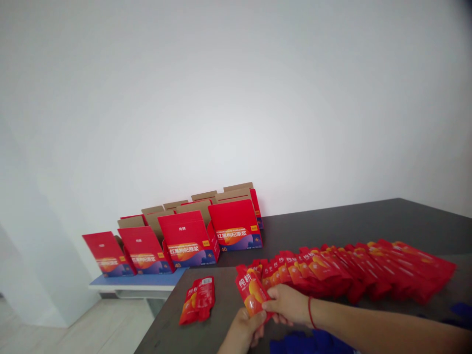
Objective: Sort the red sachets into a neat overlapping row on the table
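Note:
Between my two hands is a red pouch [250,289] with white lettering and orange fruit printed on its front, tilted with its printed side up. My left hand [244,328] is closed on its lower end. From the right, my right hand [288,306], with a red cord at the wrist, pinches the pouch's lower right edge. Just beyond my hands a long row of overlapping red pouches [342,270] lies on the dark table. To the left, a few pouches [198,301] lie together in a small pile, one showing a barcode.
Several open red cartons [188,246] with raised flaps stand at the back left, some on a blue-topped side table [147,280]. The dark table [317,228] reaches back to a white wall [236,98]. Dark blue items [309,341] show at the bottom edge.

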`<act>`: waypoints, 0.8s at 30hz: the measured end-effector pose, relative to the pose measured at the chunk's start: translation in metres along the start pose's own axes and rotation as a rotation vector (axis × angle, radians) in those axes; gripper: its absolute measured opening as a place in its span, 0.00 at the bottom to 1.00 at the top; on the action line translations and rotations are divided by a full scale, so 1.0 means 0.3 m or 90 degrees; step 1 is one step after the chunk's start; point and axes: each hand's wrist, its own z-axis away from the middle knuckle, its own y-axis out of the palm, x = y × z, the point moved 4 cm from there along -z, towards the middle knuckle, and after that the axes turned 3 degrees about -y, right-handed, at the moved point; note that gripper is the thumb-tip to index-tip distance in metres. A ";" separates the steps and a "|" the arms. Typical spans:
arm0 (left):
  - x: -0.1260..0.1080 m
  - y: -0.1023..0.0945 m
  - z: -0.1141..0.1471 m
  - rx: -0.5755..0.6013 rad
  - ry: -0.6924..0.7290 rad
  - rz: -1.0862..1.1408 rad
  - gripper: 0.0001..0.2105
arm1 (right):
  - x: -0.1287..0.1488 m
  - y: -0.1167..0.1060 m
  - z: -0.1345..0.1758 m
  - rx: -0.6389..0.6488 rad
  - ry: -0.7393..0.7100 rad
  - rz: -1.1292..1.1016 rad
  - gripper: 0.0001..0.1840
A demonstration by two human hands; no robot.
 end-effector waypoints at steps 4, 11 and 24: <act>-0.007 0.006 0.003 -0.005 -0.002 0.003 0.29 | -0.009 -0.009 0.004 0.001 0.015 0.029 0.11; -0.053 0.020 0.010 0.005 0.037 0.026 0.27 | -0.002 -0.030 -0.003 -0.002 0.000 0.058 0.11; -0.065 0.028 0.018 0.031 0.082 0.085 0.24 | 0.042 -0.053 -0.042 -0.076 -0.174 0.077 0.13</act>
